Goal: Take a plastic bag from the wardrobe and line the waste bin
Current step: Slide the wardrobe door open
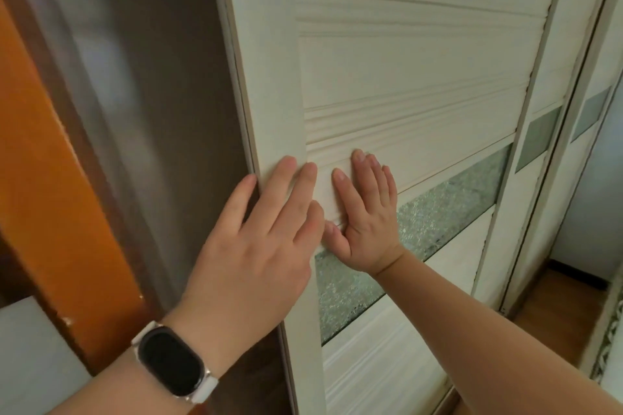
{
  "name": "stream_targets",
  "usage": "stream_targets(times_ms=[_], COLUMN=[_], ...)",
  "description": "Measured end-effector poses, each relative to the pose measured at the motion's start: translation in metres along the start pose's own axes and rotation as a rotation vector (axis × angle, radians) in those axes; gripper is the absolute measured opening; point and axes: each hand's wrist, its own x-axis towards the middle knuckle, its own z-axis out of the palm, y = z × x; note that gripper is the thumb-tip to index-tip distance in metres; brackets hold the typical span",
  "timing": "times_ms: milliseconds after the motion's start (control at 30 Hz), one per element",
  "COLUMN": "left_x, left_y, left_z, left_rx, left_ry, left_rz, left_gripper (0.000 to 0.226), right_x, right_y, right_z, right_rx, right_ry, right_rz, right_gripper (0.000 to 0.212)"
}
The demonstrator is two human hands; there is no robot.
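Cream ribbed-wood wardrobe door (404, 71) w/ crackled-glass strip (455, 199): left hand (256, 246), fingers spread flat, on door's smooth left stile; right hand (367, 222), fingers together, flat on panel at strip's top edge.

soft even light; left edge motion-blurred; wide-angle bending at edges

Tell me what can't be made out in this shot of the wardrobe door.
Head view:
- Wardrobe's inside, with any plastic bag: hidden behind the white door.
- Waste bin: not in view.
- Dark area left of the door: motion-blurred, cannot tell what it is.
- Palms of left hand and right hand: hidden by their backs, flat on the door.
- Watch screen: dark, nothing readable.
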Motion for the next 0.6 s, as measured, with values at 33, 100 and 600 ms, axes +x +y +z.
stream_targets(times_ms=[33, 100, 600], left_x=[0.006, 0.020, 0.130], left_y=[0.002, 0.008, 0.064], left_z=[0.005, 0.013, 0.098], left_rx=[0.019, 0.033, -0.032], left_ry=[0.014, 0.033, 0.433], left_rz=[0.018, 0.030, 0.098], left_gripper=[0.041, 0.043, 0.035], right_x=[-0.001, -0.003, -0.021], right_y=[0.010, 0.030, 0.165], right_z=[-0.001, 0.000, 0.008], right_rx=[0.005, 0.012, 0.029], right_ry=[0.001, 0.007, 0.043], right_rz=[0.005, 0.008, -0.002], right_gripper=[0.063, 0.063, 0.062])
